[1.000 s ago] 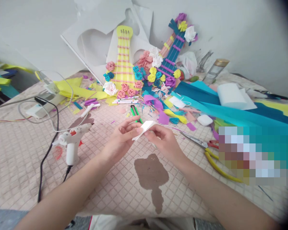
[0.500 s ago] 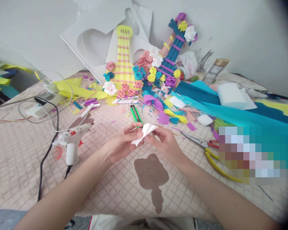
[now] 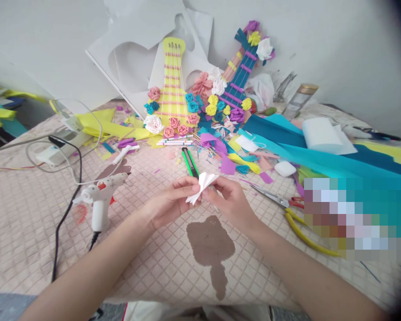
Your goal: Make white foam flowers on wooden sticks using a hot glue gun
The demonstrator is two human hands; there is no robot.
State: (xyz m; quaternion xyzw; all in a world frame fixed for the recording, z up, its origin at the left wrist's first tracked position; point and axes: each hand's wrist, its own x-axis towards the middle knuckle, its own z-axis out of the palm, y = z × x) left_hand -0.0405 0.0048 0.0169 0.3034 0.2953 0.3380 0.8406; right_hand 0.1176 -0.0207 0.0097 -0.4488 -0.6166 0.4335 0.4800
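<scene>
Between my two hands, above the middle of the table, is a small piece of pleated white crepe paper [image 3: 206, 180], pinched in the centre and fanned at its ends. My left hand [image 3: 175, 198] grips its left side between thumb and fingers. Opposite it, my right hand [image 3: 232, 200] pinches the right side, with the fingertips partly hidden behind the paper. A green box cutter [image 3: 190, 161] lies on the table just beyond my fingers. To the left, a white hot glue gun [image 3: 100, 203] rests on the quilted cloth [image 3: 147, 263].
A yellow paper guitar [image 3: 173, 84] and a blue one [image 3: 239, 84], both trimmed with paper flowers, lean at the back. Scissors [image 3: 274, 196] and yellow-handled pliers [image 3: 307, 238] lie right. Teal crepe sheets [image 3: 314, 158] and a white roll [image 3: 322, 133] sit behind them. Cables [image 3: 58, 227] cross the left.
The white paper has tilted slightly and its lower end has shifted a little to the right. Both hands keep their hold, with small finger movements. Everything else stays in place.
</scene>
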